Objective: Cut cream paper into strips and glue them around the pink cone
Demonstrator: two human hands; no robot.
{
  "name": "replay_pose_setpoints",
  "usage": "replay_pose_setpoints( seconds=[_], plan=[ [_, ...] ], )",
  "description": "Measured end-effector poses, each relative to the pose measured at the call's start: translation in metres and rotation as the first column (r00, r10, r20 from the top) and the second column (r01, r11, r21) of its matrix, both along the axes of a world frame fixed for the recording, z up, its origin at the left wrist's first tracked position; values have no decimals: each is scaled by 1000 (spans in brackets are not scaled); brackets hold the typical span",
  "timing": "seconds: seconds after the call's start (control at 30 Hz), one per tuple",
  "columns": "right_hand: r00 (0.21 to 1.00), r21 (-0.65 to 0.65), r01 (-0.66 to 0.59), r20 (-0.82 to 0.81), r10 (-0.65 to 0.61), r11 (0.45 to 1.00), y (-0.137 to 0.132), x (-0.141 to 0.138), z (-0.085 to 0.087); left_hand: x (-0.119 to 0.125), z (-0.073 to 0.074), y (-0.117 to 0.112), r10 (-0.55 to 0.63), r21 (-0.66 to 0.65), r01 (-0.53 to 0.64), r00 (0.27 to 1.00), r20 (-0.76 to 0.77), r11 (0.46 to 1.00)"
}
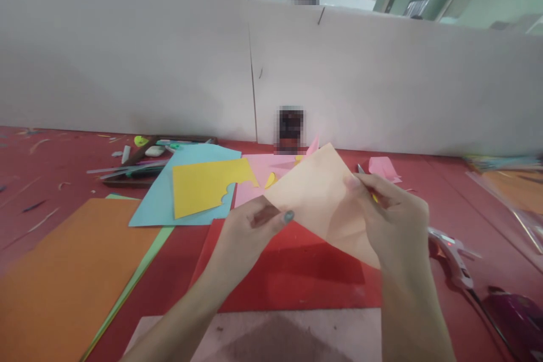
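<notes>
A: Where is the peach paper sheet?

B: Aloft, tilted above a red sheet on the red counter, with a scalloped yellow sheet beyond to the left.

A: And the grip?

B: Two-handed. The left hand pinches the left edge; the right hand pinches the right edge, thumb on top.

A: How would it handle?

B: Light, by its look, and thin, yet stiff enough to span the gap between the hands with only a gentle bend. A hard squeeze would likely crease it; a sharp pull could tear it. Its matte face suggests little slipping.

A: Best hold?

B: Opposite edges, near the corners, with soft pressure, well clear of the glue gun at right.
</notes>
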State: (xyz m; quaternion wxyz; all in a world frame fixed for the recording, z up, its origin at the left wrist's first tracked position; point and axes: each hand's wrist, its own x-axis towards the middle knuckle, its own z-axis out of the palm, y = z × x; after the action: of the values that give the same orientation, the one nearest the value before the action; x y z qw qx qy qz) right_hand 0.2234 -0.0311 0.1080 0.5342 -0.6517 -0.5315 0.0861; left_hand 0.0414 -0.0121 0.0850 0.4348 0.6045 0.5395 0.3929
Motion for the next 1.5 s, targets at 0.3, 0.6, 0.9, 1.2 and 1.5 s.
replay_pose_setpoints(
  seconds=[0.3, 0.6, 0.9, 1.2, 1.5],
  plan=[
    [996, 52, 93, -7, -93, 994, -4, -11, 7, 1, 1, -4, -44, 23, 41, 993, 108, 999],
    [997, 72, 75, -39, -72, 995, -5, -29, 6, 6, -7, -8, 143, -53, -147, 987, -73, 988],
    [991, 91, 130, -42, -126, 987, -5, -29, 5, 6, -10, -7, -3, -35, 0, 997, -78, 999],
    [971, 97, 185, -170, -166, 978, -8, -29, 4, 11, -7, -9, -69, -49, 72, 996, 50, 996],
    [948, 115, 229, -252, -195, 967, -5, -21, -4, 15, -11, -14, -131, -43, 134, 989, 72, 990]
  ],
)
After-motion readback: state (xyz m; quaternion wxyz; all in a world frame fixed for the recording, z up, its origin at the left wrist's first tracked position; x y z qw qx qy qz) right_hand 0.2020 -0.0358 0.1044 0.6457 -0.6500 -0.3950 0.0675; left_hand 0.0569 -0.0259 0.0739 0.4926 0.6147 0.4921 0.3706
